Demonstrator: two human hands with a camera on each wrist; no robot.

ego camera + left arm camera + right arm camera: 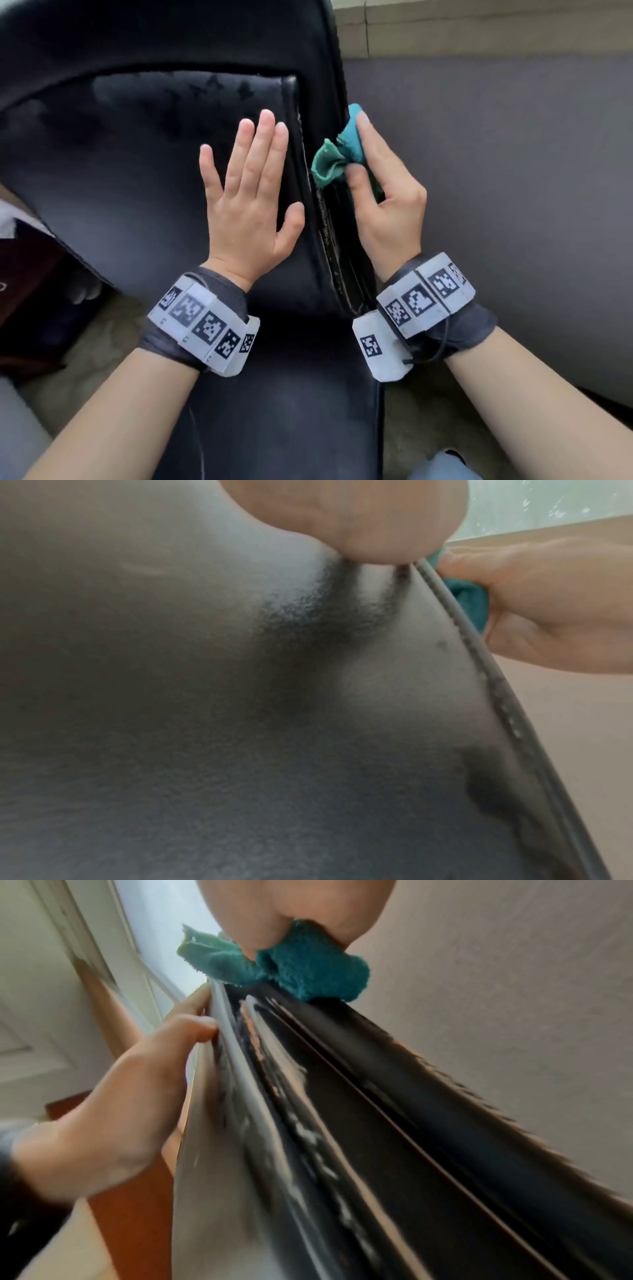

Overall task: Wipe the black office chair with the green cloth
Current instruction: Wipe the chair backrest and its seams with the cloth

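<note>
The black office chair (pixel 144 178) fills the head view, its padded back facing me. My left hand (pixel 251 192) lies flat on the padding with straight fingers, near the right-hand seam. My right hand (pixel 380 192) pinches the bunched green cloth (pixel 337 154) between thumb and fingers and holds it against the chair's glossy right edge (pixel 329 236). In the right wrist view the green cloth (pixel 301 964) sits on the edge's upper end, and the left hand (pixel 113 1110) rests on the chair's face. The left wrist view shows the leather (pixel 240 723) close up.
A grey wall (pixel 496 205) stands close on the right of the chair, with a beige strip (pixel 479 27) above it. A dark red box (pixel 30 287) sits low on the left. Mottled floor (pixel 89 363) shows below the chair.
</note>
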